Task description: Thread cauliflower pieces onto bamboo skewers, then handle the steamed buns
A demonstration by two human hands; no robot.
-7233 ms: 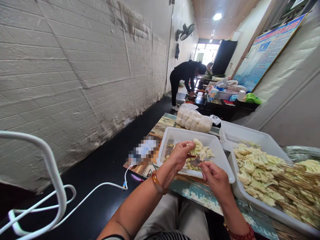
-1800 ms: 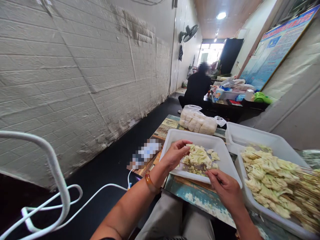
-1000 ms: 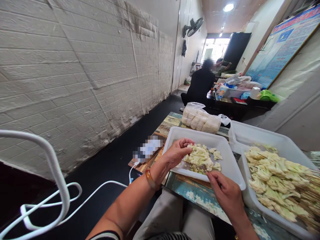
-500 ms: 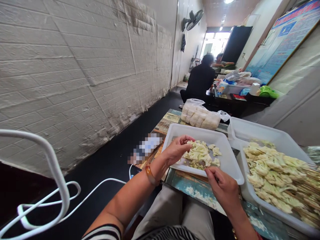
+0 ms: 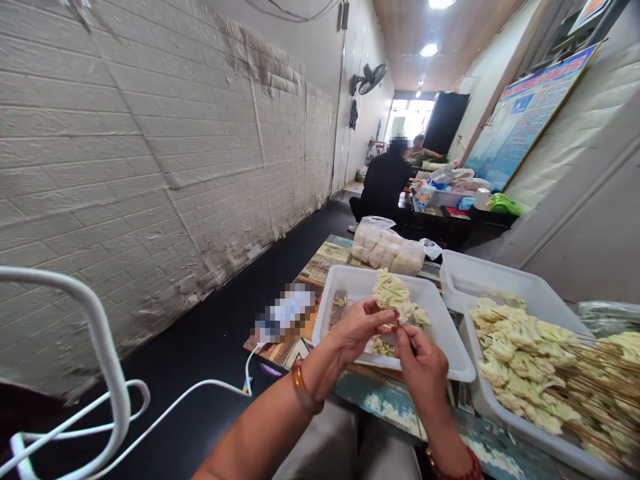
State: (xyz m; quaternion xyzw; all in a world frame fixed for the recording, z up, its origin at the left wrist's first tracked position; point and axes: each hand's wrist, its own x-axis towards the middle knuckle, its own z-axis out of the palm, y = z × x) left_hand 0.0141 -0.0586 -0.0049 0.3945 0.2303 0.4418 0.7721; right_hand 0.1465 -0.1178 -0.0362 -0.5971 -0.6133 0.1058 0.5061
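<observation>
- Cauliflower piece [image 5: 391,293], pale cream with a green tinge, broad and frilly: it's up above the shallow white plastic tray [image 5: 450,347] at near centre, frilly head towards the far side.
- Left hand [image 5: 360,327], below the piece: thumb and fingers pinched in at the stem end, gripping there by the look of it, though they hide the exact contact.
- Right hand [image 5: 423,363], fingertips right beside the left's: closed in a pinch on what looks like a thin brown stick, mostly hidden by the fingers.
- Step in hand, as I read it: stick meets stem, both hands working at one spot. Next move calls for a steady left hold and a straight, gentle push from the right; that frilly head could split.
- Down in the tray: small pale cauliflower scraps [image 5: 383,348].
- Over to the right: a deep white plastic tub [image 5: 530,423] piled with cream cauliflower florets [image 5: 525,360], slim brown wooden sticks [image 5: 595,373] lying among them.
- Just beyond the tray: a clear plastic bag [image 5: 387,252] of off-white rounded lumps, resting on the worn, blue-and-brown wooden bench [image 5: 380,400].
</observation>
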